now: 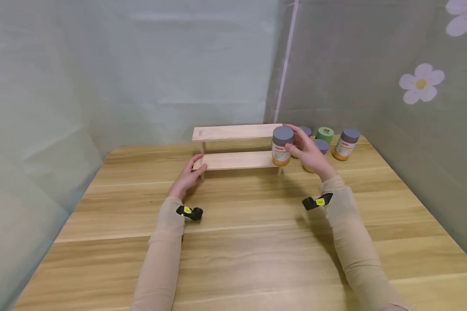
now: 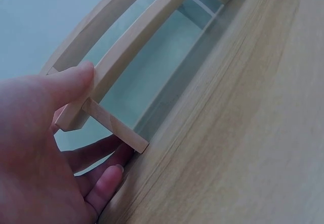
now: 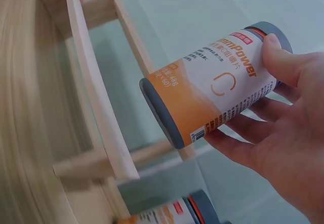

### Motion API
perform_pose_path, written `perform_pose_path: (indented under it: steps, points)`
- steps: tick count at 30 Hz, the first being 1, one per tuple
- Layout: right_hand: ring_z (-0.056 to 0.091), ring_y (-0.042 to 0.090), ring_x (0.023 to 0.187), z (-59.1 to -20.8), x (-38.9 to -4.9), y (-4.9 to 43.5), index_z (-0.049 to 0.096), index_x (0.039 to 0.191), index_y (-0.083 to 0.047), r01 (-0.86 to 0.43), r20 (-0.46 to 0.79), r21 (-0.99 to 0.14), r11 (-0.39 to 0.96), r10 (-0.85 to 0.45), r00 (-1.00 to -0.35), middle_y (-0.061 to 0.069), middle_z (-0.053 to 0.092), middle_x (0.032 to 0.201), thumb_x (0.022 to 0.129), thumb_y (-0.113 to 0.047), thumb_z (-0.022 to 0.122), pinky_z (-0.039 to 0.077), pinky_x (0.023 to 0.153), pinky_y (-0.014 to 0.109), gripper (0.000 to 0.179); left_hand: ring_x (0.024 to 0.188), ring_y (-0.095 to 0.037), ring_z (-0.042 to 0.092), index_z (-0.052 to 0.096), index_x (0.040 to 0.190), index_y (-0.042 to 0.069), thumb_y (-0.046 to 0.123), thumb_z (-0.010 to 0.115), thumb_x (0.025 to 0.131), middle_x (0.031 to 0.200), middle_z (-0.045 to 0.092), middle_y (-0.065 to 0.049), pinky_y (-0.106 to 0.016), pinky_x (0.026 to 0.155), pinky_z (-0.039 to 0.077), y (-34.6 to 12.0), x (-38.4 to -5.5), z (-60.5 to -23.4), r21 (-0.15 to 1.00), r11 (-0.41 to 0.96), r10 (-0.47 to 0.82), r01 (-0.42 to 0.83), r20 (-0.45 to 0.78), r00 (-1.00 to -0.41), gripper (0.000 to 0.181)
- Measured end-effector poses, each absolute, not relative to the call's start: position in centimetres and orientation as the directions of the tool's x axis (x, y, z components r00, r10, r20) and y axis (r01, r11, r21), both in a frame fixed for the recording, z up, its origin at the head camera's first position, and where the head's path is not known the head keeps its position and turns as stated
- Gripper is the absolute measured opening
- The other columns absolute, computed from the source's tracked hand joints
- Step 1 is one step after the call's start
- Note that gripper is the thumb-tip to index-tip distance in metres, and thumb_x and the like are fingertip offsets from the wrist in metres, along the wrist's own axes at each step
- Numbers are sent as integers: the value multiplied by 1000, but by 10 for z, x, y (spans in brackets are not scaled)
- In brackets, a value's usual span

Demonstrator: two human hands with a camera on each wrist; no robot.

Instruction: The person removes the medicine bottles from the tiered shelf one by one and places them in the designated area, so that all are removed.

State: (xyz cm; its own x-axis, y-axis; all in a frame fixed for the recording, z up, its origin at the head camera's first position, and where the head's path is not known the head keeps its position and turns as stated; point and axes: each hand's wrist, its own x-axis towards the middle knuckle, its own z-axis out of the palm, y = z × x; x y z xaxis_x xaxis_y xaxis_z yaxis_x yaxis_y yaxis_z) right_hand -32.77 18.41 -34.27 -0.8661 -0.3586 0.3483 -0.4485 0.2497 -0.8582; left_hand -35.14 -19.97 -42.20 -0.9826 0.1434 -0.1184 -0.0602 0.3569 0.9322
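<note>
A two-tier wooden rack [image 1: 237, 160] stands toward the back of the table. My left hand [image 1: 187, 176] grips its left end, the thumb lying on the lower shelf [image 2: 142, 41] and the other fingers reaching below and behind it. At the rack's right end, my right hand [image 1: 309, 152] holds a supplement jar [image 1: 281, 147] with a grey lid and a white and orange label. In the right wrist view, thumb and fingers grasp this jar [image 3: 212, 92] near its lid, its base pointing at the rack. Both shelves look bare apart from the jar overlapping their right end.
Several more jars stand right of the rack: a green-lidded jar [image 1: 324, 134], a grey-lidded jar [image 1: 345, 146] farthest right, and others partly hidden behind my right hand. Fabric walls [image 1: 202, 65] close in the back and sides of the wooden table [image 1: 233, 259].
</note>
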Motion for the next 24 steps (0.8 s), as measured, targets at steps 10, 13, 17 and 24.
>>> perform_pose_path:
  steps: [10, 13, 17, 24]
  points:
    - [51, -1, 116, -340, -319, 211, 29, 151, -14, -423, 350, -868, 261, -283, -893, 0, 52, 132, 99, -17, 52, 41, 96, 16, 56, 151, -33, 8, 25, 153, 24, 35, 51, 100, 165, 7, -10, -55, 122, 8, -206, -346, -418, 937, 341, 152, -72, -131, -980, 59]
    - [53, -1, 114, -338, -318, 217, 31, 150, -15, -426, 367, -868, 257, -249, -897, -11, 53, 124, 99, -17, 53, 41, 94, 15, 56, 151, -34, 8, 25, 153, 20, 31, 51, 101, 164, 7, -12, -54, 122, 8, -204, -338, -405, 940, 330, 161, -87, -147, -976, 59]
    - [54, -1, 112, -335, -317, 228, 34, 149, -14, -440, 403, -865, 239, -191, -895, -17, 55, 120, 98, -15, 54, 43, 92, 15, 55, 151, -34, 7, 23, 153, 14, 25, 50, 101, 164, 6, -14, -54, 123, 7, -201, -330, -393, 943, 321, 172, -92, -153, -973, 59]
    - [52, 0, 114, -331, -309, 252, 37, 148, -17, -441, 428, -877, 191, -104, -898, -15, 55, 122, 97, -17, 56, 42, 90, 13, 55, 151, -35, 6, 23, 153, 12, 23, 51, 101, 164, 5, -15, -54, 122, 5, -197, -329, -392, 948, 304, 183, -90, -151, -971, 60]
